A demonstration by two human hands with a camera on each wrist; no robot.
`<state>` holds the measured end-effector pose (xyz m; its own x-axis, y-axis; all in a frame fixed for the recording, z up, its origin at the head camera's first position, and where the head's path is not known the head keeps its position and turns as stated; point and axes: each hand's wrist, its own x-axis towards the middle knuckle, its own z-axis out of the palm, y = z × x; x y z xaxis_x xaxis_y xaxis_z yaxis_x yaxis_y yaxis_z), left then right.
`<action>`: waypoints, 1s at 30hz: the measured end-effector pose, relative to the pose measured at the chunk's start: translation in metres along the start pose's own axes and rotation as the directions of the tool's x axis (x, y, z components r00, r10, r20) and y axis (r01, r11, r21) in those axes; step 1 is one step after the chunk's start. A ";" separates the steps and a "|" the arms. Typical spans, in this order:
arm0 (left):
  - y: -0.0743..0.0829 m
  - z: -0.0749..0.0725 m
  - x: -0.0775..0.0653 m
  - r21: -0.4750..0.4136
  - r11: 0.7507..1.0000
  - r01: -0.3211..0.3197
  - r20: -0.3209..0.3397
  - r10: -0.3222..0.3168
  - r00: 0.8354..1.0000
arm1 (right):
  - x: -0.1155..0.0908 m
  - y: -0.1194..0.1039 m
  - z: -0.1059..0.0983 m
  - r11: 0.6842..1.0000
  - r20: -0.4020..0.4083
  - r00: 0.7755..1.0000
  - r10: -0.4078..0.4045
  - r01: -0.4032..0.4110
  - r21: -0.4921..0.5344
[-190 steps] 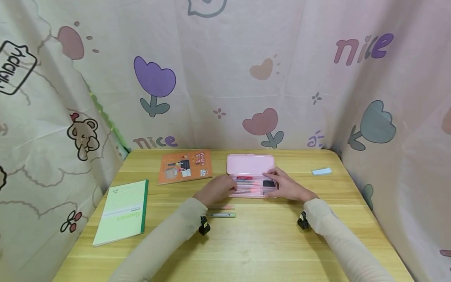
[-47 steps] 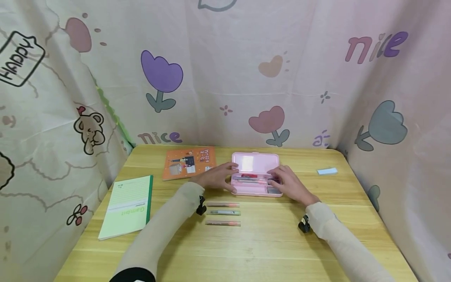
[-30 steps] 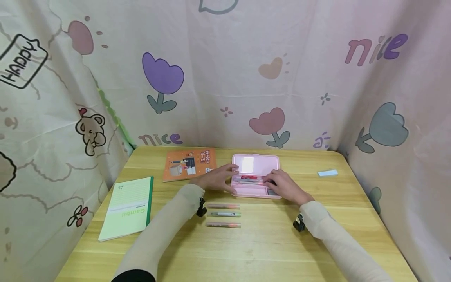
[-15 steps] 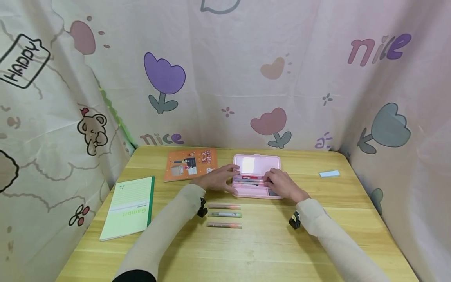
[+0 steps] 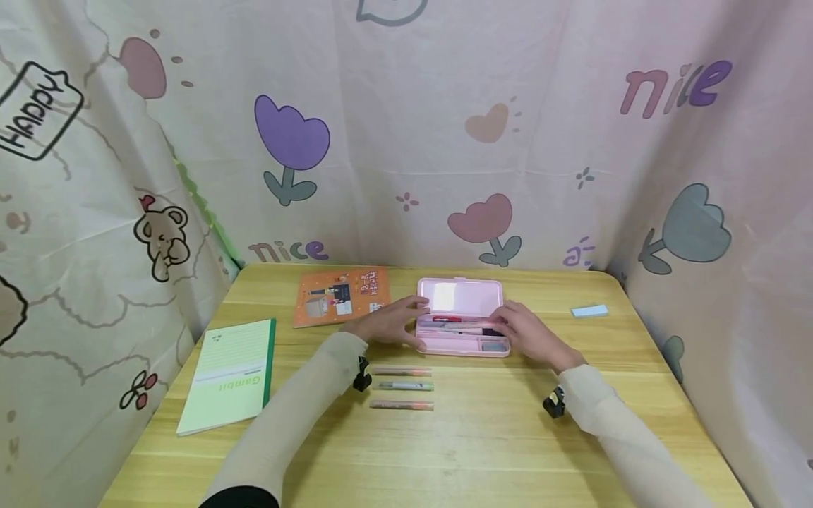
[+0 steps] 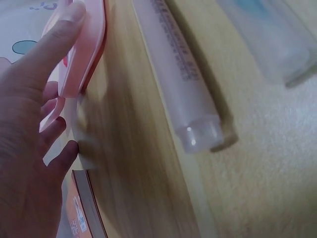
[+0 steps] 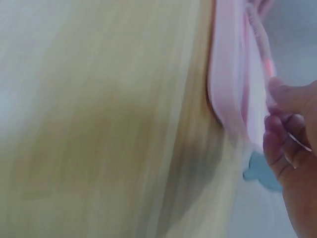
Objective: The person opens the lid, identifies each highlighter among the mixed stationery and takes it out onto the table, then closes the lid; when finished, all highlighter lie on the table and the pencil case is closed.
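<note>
An open pink pencil case (image 5: pixel 451 343) lies at the back of the table, its lid raised. My left hand (image 5: pixel 390 321) holds the case's left end, thumb at the front wall and fingers behind. In the right wrist view, my right hand (image 7: pixel 297 119) pinches the end of a slim pinkish pen (image 7: pixel 261 37) over the case. That pen (image 5: pixel 470 325) slants above the rear compartment in the head view. Inside are a red item (image 5: pixel 447 319), other pens and a black block (image 5: pixel 491 332) partly covered by the fingers. A grey block (image 5: pixel 493 346) sits in the front right compartment.
Three pens lie in a row in front of the case: a pinkish one (image 5: pixel 402 372), a greenish one (image 5: pixel 404 386) and another pinkish one (image 5: pixel 402 406). A green notebook (image 5: pixel 225 377) and orange book (image 5: pixel 341 296) lie left; a pale blue strip (image 5: pixel 589 311) lies right.
The left hand went from inside the case to its left end, and a third pen now lies on the table. In the last half second the right hand moved right, pinching a pen.
</note>
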<state>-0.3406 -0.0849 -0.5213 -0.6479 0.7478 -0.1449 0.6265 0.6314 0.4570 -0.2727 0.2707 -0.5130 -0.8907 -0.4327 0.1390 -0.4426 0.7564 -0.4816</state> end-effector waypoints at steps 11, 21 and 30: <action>-0.001 -0.002 -0.001 0.005 1.000 -0.006 -0.008 0.006 1.000 | -0.056 0.012 0.000 0.993 -0.016 1.000 -0.007 0.009 0.120; -0.002 -0.002 0.000 -0.018 1.000 -0.004 0.000 0.004 1.000 | -0.076 0.008 0.021 0.987 0.048 0.999 0.020 -0.027 0.156; 0.000 -0.002 0.000 -0.013 1.000 0.008 0.012 -0.008 1.000 | -0.077 0.008 0.024 0.985 0.059 0.998 0.015 -0.025 0.169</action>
<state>-0.3414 -0.0850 -0.5198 -0.6477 0.7450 -0.1594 0.6152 0.6348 0.4676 -0.2055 0.2985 -0.5485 -0.8898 -0.4492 0.0805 -0.3964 0.6734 -0.6240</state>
